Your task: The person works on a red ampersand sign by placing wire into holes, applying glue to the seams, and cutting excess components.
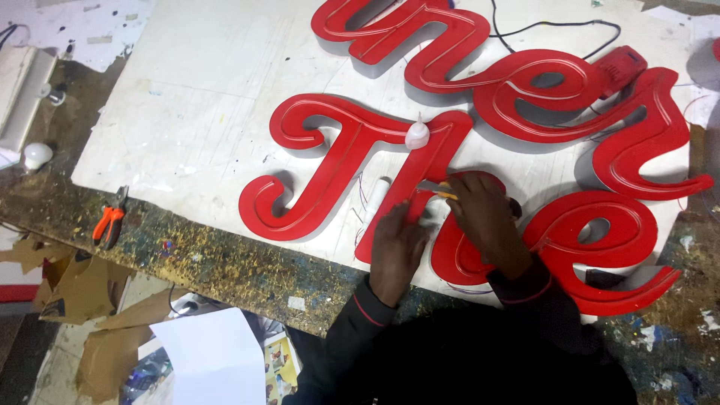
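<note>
Two hands working at the white board's (187,90) near edge: left hand (395,255) lying flat, steadying the red script sign letter (341,161); right hand (484,217) closed, gripping a yellow-handled utility knife (437,190), trimming it.

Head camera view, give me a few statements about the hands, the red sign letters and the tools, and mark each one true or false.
1. The right hand holds a yellow-handled cutter against a red sign letter. True.
2. The left hand grips the orange pliers. False: the orange pliers lie apart, at the bench's left edge.
3. A white bulb sits on the red letter. True.
4. The letters rest on a black board. False: the board is white.
</note>
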